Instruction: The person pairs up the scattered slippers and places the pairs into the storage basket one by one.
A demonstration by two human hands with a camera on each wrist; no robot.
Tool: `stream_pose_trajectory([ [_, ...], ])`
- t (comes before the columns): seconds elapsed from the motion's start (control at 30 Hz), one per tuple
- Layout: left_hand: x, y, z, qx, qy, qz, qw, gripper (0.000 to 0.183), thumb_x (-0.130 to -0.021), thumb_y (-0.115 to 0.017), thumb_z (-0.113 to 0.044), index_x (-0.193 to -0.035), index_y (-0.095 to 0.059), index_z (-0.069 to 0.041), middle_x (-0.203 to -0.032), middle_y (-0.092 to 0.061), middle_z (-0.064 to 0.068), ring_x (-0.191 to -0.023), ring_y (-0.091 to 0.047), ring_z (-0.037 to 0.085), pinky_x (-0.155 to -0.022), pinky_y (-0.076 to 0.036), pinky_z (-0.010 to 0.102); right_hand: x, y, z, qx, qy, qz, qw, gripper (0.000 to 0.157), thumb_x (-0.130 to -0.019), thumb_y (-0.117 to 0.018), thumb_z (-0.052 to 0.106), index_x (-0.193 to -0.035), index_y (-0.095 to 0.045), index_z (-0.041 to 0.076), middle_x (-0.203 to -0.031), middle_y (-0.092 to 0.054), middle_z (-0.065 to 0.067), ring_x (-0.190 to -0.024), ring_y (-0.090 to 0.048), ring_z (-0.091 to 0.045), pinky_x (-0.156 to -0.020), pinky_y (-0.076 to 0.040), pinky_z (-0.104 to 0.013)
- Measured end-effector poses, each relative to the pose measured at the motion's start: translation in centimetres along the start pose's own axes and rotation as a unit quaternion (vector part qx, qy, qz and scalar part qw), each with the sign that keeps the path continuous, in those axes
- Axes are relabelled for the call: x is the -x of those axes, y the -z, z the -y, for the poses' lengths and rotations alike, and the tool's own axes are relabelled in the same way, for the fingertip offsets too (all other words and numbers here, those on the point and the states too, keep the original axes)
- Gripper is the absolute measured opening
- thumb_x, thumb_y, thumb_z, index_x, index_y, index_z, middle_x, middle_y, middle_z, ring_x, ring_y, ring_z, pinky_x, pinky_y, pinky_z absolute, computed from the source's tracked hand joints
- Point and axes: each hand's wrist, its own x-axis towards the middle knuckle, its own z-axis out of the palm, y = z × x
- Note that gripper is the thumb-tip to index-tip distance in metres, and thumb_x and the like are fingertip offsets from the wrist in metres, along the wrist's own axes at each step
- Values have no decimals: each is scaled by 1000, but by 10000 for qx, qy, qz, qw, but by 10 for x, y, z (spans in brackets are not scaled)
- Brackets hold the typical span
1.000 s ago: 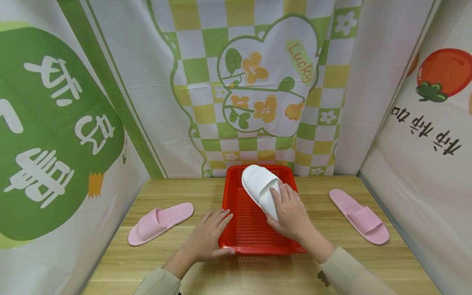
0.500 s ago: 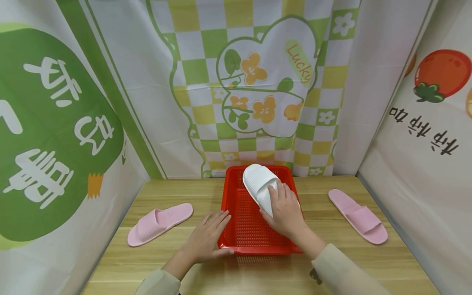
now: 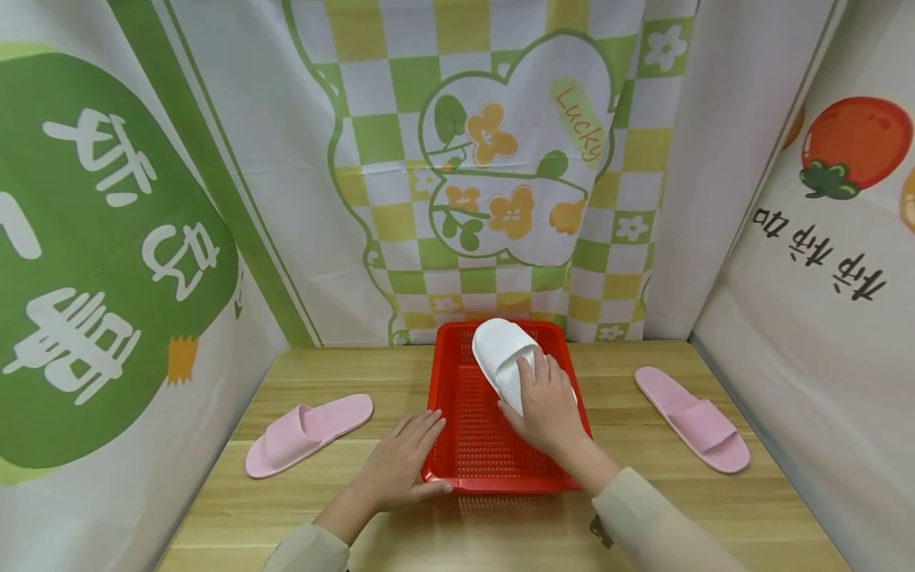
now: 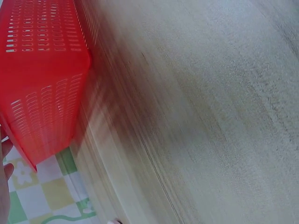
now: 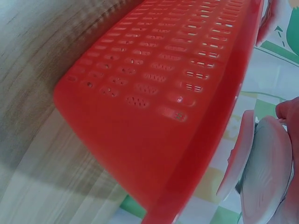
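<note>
A wooden table stands before a printed cloth. The white slipper is held over the red basket, slightly further in than a second ago, so it seems better placed; the right hand grips it from above, and the left hand rests on the basket's side, fingers straight.

Sleeves pale beige, both arms (dk. bit nr. R cuff).
</note>
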Motion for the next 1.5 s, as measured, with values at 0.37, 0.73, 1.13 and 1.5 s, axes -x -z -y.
stream_pose_trajectory([
  [0.37,2,-5,1,-50,43,-79,9999,100,-90,-23,-76,-139,-45,8,-143,-45,24,-132,-42,36,-109,-30,49,-3,-4,3,131,-271,400,9987,71,-79,-72,45,-124,-52,-6,-131,-46,-35,-108,-50,-48,-83,-47,-55],
  [0.73,5,-7,0,-70,137,-1,9999,102,-90,-23,-76,-138,-44,12,-144,-41,27,-135,-38,37,-110,-29,49,-1,-10,5,205,-426,485,9977,72,-80,-71,45,-126,-52,-8,-129,-47,-35,-109,-50,-50,-85,-46,-56],
  [1.13,6,-7,-1,-43,273,191,9994,100,-91,-25,-74,-141,-40,11,-148,-37,26,-138,-34,35,-113,-25,46,-1,-17,7,315,-726,673,9946,73,-81,-70,45,-128,-49,-7,-129,-47,-34,-110,-50,-49,-85,-47,-54],
  [1.5,6,-7,-1,4,291,142,9995,100,-90,-26,-75,-141,-40,11,-147,-38,26,-137,-35,36,-112,-27,46,-2,-25,7,437,-981,888,9902,74,-81,-70,47,-125,-49,-8,-126,-47,-34,-107,-50,-49,-81,-48,-54],
])
